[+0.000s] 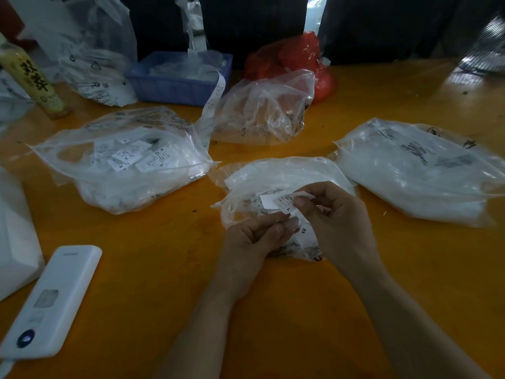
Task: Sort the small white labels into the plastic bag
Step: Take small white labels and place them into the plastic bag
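I see my left hand (257,236) and right hand (334,214) both curled, pinching small white labels (284,203) together over the clear plastic bag (273,173) on the orange table (153,269); the labels' print is too blurred to read, bar an "L"

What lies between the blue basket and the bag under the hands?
In the head view, a crumpled clear bag and a printed label strip lie between blue basket and near bag.

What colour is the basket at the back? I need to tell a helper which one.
Blue, the basket; the head view shows it, behind the clear bags.
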